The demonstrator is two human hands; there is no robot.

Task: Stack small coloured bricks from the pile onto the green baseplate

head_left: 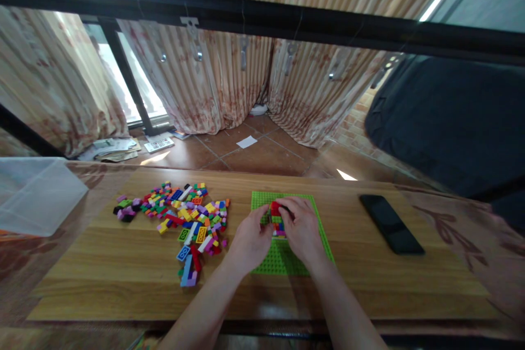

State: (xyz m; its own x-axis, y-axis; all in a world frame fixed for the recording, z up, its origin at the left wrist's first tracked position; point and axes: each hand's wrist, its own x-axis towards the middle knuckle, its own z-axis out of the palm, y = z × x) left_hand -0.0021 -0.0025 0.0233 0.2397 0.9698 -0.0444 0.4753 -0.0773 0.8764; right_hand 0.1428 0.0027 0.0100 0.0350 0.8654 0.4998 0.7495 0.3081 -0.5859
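Note:
A green studded baseplate (274,263) lies on the wooden table, partly hidden under both hands. Several small bricks in mixed colours (279,229) form a low build at its middle. Between my fingertips shows a red toy brick (275,208), pinched by my right hand (304,229), which comes in from the right. My left hand (251,238) is curled at the left side of the build, its index finger close to the red brick and its thumb by the low bricks. What the left fingers grip is too small and covered to name.
Left of the baseplate spreads a loose pile of mixed toy bricks (200,213). A black phone (391,224) lies on the table (361,290) to the right. A translucent plastic bin (41,191) stands at the far left. A dark bar (262,11) crosses above, before curtains.

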